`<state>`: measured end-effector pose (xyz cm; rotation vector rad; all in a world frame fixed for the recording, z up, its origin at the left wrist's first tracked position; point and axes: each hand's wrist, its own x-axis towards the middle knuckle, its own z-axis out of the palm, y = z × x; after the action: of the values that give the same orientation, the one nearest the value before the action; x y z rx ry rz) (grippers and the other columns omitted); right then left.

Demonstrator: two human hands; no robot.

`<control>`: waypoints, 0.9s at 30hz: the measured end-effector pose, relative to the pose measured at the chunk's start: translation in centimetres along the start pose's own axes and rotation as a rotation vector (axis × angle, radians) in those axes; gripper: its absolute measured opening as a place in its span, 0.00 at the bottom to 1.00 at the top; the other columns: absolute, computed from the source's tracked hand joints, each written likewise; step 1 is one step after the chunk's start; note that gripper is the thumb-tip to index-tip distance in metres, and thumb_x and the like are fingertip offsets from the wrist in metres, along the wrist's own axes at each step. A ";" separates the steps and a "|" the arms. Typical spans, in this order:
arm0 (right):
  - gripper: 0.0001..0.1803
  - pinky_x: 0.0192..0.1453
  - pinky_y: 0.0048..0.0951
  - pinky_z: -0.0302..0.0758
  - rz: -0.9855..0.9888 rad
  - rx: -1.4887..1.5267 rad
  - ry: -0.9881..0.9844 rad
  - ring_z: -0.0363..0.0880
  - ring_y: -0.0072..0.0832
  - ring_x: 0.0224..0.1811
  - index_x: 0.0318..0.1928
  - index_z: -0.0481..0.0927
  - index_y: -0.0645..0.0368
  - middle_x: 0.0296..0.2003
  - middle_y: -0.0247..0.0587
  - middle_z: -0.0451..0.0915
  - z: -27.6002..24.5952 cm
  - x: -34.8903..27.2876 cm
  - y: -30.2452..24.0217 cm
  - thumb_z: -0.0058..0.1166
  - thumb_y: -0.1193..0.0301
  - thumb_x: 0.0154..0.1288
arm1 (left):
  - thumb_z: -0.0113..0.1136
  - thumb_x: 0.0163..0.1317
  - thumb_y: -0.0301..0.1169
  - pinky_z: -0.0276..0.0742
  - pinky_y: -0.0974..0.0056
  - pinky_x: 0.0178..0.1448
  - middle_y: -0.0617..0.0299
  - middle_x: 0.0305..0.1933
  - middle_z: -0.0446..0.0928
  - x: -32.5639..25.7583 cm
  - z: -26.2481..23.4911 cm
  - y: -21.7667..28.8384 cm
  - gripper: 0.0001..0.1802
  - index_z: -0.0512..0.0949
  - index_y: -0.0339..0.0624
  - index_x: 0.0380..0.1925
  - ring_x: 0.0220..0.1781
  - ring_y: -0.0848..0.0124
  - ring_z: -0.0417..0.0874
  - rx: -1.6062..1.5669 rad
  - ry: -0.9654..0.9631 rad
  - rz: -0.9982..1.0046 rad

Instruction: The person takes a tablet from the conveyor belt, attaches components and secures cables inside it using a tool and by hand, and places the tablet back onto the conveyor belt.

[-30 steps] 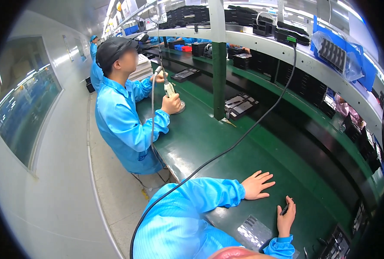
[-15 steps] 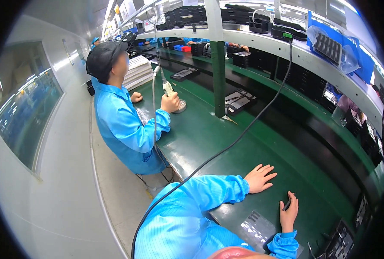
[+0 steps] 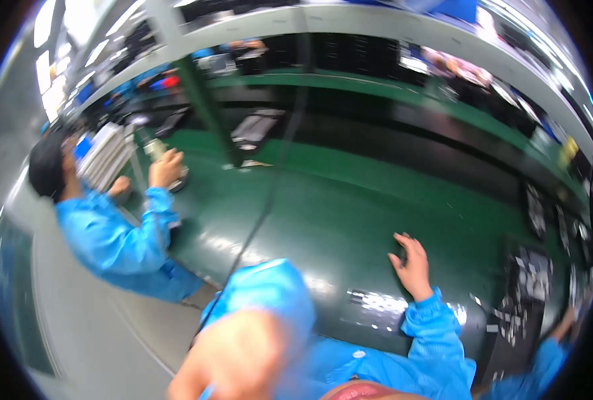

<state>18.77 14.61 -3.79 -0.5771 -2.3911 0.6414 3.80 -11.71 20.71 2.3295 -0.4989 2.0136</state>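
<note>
My left hand (image 3: 236, 353) is raised close to the camera at the lower left, over the bench's near edge. Motion smears its fingers, so what they hold, if anything, does not show. Above the green bench top (image 3: 323, 220), my right hand (image 3: 413, 267) has its thumb and fingers curved around a small, dark, slim thing (image 3: 403, 256), whose kind the blur hides. Beside the right wrist lies a flat, shiny clear sheet (image 3: 376, 308) with dark patches.
On the left another person (image 3: 110, 233) holds a pale corded tool (image 3: 155, 149). A black cable (image 3: 264, 213) hangs across the view near a green post (image 3: 210, 113). Dark trays with parts (image 3: 531, 273) lie at the right, near another person's blue sleeve (image 3: 546, 360).
My left hand has left the bench top and come up toward the camera. The view has swung right. My right hand is still over the bench, by the clear sheet.
</note>
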 end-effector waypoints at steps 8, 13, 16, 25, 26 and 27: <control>0.26 0.72 0.52 0.66 0.054 0.054 -0.041 0.70 0.56 0.66 0.61 0.76 0.51 0.60 0.51 0.78 0.3 0.1 -0.3 0.66 0.64 0.63 | 0.46 0.68 0.21 0.78 0.65 0.30 0.56 0.35 0.85 4.3 1.2 -0.7 0.17 0.82 0.53 0.45 0.27 0.71 0.83 -0.097 -0.097 -0.183; 0.27 0.71 0.51 0.67 0.050 0.039 -0.018 0.71 0.56 0.65 0.61 0.76 0.52 0.59 0.51 0.78 0.1 -0.4 -0.2 0.67 0.66 0.61 | 0.45 0.69 0.23 0.77 0.64 0.29 0.55 0.33 0.84 5.9 0.9 -1.0 0.14 0.81 0.49 0.38 0.27 0.70 0.83 -0.274 -0.196 -0.352; 0.27 0.69 0.50 0.68 0.029 0.084 -0.026 0.72 0.55 0.63 0.60 0.76 0.53 0.57 0.51 0.78 -0.2 -0.1 -0.9 0.67 0.67 0.60 | 0.44 0.70 0.24 0.75 0.64 0.27 0.58 0.29 0.81 5.9 1.1 -0.6 0.13 0.80 0.48 0.34 0.25 0.72 0.80 -0.224 -0.169 -0.363; 0.27 0.68 0.49 0.69 0.011 0.053 0.008 0.73 0.52 0.62 0.59 0.77 0.53 0.57 0.48 0.78 0.0 0.1 -1.0 0.68 0.68 0.59 | 0.47 0.69 0.22 0.73 0.65 0.24 0.63 0.23 0.77 6.1 1.4 -0.2 0.13 0.81 0.50 0.34 0.21 0.73 0.78 -0.198 -0.159 -0.353; 0.27 0.68 0.49 0.69 0.011 0.056 0.007 0.73 0.52 0.62 0.59 0.77 0.53 0.57 0.48 0.78 -0.1 0.0 -1.0 0.68 0.68 0.59 | 0.47 0.69 0.22 0.73 0.65 0.24 0.63 0.23 0.77 6.0 1.5 -0.2 0.13 0.81 0.50 0.34 0.21 0.73 0.78 -0.198 -0.159 -0.356; 0.27 0.69 0.49 0.68 0.011 0.065 0.001 0.72 0.52 0.63 0.59 0.77 0.53 0.57 0.48 0.78 -0.2 0.1 -1.0 0.68 0.68 0.59 | 0.47 0.69 0.22 0.73 0.65 0.24 0.63 0.24 0.78 5.8 1.6 -0.3 0.13 0.81 0.49 0.36 0.22 0.73 0.78 -0.190 -0.136 -0.337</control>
<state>18.60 13.92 -3.02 -0.5628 -2.3584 0.7209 6.11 -13.10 26.06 2.2640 -0.2636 1.5967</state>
